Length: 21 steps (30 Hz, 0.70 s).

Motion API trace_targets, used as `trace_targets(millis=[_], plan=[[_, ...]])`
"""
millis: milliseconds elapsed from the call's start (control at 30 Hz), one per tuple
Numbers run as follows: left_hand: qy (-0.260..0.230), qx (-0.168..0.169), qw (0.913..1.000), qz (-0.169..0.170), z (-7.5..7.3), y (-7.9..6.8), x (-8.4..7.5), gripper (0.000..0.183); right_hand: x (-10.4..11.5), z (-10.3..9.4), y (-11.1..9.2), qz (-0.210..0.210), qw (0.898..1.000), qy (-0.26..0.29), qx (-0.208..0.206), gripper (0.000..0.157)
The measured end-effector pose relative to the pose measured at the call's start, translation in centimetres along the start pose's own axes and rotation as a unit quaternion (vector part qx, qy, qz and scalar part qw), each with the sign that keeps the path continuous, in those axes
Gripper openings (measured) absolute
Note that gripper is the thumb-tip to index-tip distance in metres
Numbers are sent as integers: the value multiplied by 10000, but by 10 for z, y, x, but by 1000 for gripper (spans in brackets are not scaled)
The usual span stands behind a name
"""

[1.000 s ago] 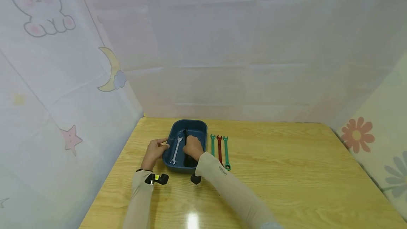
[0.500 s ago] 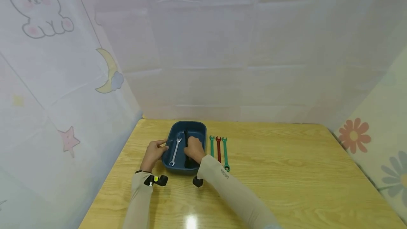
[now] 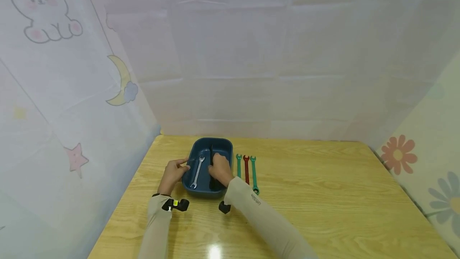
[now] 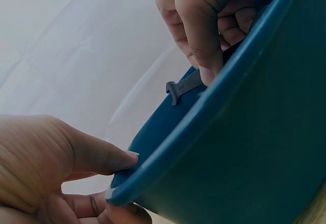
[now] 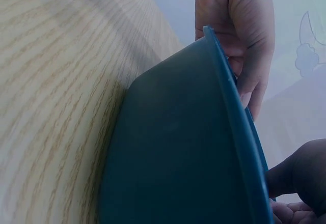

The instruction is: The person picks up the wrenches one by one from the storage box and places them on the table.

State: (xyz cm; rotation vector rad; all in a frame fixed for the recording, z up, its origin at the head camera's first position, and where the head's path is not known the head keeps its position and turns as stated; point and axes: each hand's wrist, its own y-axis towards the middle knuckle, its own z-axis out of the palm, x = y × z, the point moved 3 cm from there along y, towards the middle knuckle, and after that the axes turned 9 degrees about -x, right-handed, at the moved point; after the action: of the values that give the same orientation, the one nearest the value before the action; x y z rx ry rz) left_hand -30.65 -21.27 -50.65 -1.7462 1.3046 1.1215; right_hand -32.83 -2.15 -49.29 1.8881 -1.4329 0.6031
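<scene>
A deep blue bin (image 3: 205, 194) stands on the table. My left hand (image 3: 174, 172) grips its left rim, with the thumb on the inner side and fingers outside, as the left wrist view (image 4: 56, 168) shows. Inside the bin, my right hand (image 3: 221, 168) pinches a black wrench (image 4: 187, 83); one forked end sticks out past the fingers, while the bin wall hides much of the rest in the left wrist view. A silver wrench (image 3: 198, 172) lies in the bin, left of the black one.
Right of the bin, a green wrench (image 3: 238, 165), a red wrench (image 3: 246, 167) and a green ratchet wrench (image 3: 254, 173) lie side by side on the wooden table (image 3: 316, 195). My right forearm passes over their near side. Printed cloth walls stand behind and at both sides.
The black wrench's far end looks narrower in the head view now, as if turned a little in my right hand. Both hands keep nearly the same places; the head view has shifted slightly.
</scene>
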Motion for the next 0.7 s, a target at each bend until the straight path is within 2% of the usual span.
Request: trace_targets(millis=[467,700], plan=[[-55,11,10000,-38,0,1,0,44,2,-7,2,-327,9982,-390,-321,5],[-53,-12,10000,-57,0,0,0,44,6,-13,0,-441,9976,-359,-400,6]])
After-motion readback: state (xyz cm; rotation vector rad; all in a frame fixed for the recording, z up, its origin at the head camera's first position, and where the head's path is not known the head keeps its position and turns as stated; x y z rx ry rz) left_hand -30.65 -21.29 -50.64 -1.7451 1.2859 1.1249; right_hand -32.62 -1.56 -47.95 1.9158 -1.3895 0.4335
